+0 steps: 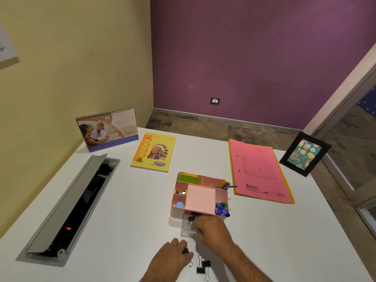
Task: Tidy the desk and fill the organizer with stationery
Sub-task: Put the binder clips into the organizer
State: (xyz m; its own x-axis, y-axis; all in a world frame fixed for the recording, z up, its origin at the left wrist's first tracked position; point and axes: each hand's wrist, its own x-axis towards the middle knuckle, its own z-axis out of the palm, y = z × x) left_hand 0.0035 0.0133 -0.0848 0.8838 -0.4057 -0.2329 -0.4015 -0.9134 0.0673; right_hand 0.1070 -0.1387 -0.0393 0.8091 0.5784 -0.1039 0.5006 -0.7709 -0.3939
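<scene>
A pink desk organizer (200, 197) stands mid-desk, with green sticky notes, pens, blue pins and small items in its compartments. Its clear front drawer (188, 227) is pulled out and holds black binder clips. My right hand (211, 227) rests over the drawer, its fingers curled at the drawer's contents; I cannot tell if it holds a clip. My left hand (173, 257) lies on the desk nearer to me, closed on a black binder clip (186, 251). Two more binder clips (203, 266) lie loose just right of it.
On the white desk (132, 210) are a desk calendar (107, 130) at the back left, a yellow notebook (153, 151), pink and yellow folders (260, 171) at the right, and a black photo frame (305, 154). An open cable tray (75, 204) sits at the left.
</scene>
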